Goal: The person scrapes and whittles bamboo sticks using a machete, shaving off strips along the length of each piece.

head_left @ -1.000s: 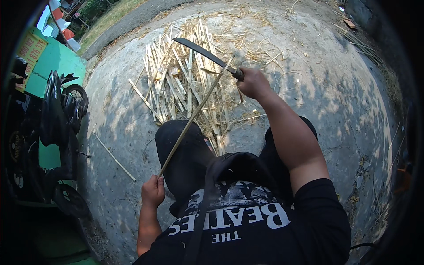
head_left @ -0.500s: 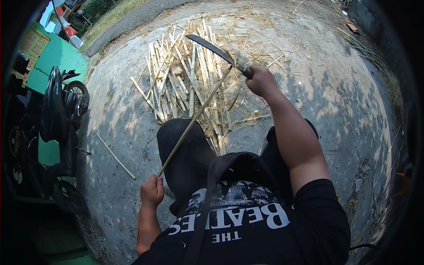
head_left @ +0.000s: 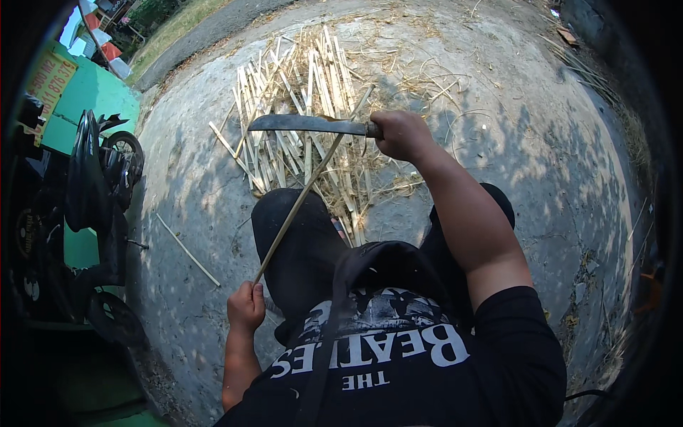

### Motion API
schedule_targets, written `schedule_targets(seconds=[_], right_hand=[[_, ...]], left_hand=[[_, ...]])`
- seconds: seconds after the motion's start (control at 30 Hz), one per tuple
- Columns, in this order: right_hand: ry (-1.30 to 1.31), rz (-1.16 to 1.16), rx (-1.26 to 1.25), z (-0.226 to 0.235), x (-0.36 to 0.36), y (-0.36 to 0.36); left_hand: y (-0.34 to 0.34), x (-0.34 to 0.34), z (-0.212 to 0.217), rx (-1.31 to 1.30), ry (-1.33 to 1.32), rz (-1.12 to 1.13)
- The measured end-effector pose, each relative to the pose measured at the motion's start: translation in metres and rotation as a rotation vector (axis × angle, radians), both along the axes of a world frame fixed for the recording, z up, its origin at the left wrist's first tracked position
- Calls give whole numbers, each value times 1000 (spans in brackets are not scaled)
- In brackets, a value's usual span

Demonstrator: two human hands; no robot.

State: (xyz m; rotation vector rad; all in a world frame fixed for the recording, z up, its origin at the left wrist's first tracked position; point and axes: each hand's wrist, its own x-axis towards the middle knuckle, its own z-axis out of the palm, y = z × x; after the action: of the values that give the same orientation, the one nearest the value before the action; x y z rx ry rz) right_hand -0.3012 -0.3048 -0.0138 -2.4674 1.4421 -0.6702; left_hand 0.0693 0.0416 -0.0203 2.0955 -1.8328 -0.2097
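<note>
My left hand (head_left: 246, 306) is closed round the near end of a long, thin bamboo strip (head_left: 293, 212). The strip slants up and away to the right, past my left knee. My right hand (head_left: 403, 135) grips the handle of a machete (head_left: 292, 123), whose broad dark blade points left and lies across the strip near its far end. A small brown curl shows at the blade's upper edge, beside the strip. Beyond my knees a heap of split bamboo strips (head_left: 324, 71) lies on the concrete under the blade.
One loose strip (head_left: 186, 249) lies on the concrete ground (head_left: 192, 171) at my left. Thin shavings (head_left: 445, 89) are scattered right of the heap. A dark motorcycle (head_left: 99, 171) stands at the left by a green wall (head_left: 99, 92). More sticks (head_left: 580, 71) lie along the far right edge.
My right hand has drawn the machete nearer and a little left, from the strip's far tip down along it; the blade now lies more level. My left hand has barely moved.
</note>
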Motion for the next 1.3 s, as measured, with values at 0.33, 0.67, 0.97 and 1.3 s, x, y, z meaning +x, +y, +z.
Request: schedule_targets(seconds=[0.33,0.67,0.97,1.3], right_hand=[[-193,-303,88,-7,-27,-18],[-202,-254,96,-7,-14,-13],[132,167,-98,6,9,9],[130,65,19,16,-1,10]], left_hand=[[-3,-1,1,4,15,10],[-3,-3,-6,27,32,20],[-3,-7,0,46,41,26],[-10,-18,16,102,181,33]])
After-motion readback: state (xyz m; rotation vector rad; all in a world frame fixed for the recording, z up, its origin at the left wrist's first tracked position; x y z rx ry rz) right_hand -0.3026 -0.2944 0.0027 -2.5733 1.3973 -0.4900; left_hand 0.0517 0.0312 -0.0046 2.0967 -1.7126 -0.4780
